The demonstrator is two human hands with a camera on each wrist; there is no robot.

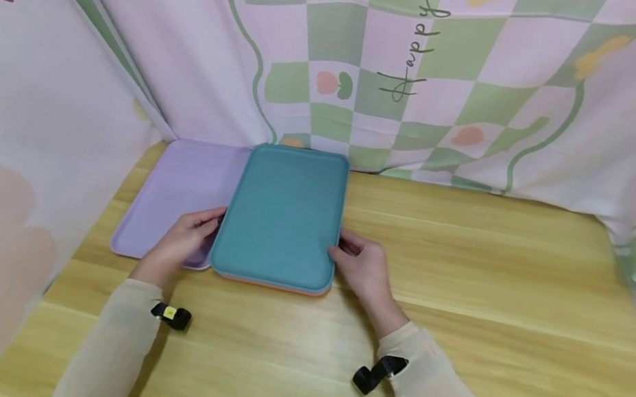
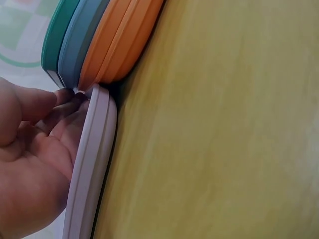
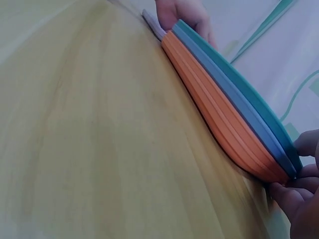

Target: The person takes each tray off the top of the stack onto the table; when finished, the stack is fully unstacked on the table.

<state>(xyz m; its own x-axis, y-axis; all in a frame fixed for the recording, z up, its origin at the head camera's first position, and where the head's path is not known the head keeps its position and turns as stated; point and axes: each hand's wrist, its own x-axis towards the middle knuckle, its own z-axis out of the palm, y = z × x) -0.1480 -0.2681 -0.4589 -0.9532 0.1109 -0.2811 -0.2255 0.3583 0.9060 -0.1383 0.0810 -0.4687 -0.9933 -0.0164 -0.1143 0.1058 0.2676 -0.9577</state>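
Note:
A stack of rectangular trays stands on the wooden table, with a teal tray (image 1: 284,214) on top, a blue tray (image 3: 227,92) under it and orange (image 3: 219,114) at the bottom. Against the stack's left side lies a flat purple tray (image 1: 182,191). My left hand (image 1: 183,236) reaches over the purple tray and grips the stack's left edge; in the left wrist view its fingertips (image 2: 64,94) meet the teal and blue rims. On the opposite edge, my right hand (image 1: 366,268) holds the stack, thumb over the teal rim and fingers along the side.
The wooden table (image 1: 497,289) extends to the right and toward me. A printed curtain (image 1: 389,64) hangs right behind the trays, and another printed cloth (image 1: 22,131) borders the left side. Black straps with small devices sit on both wrists.

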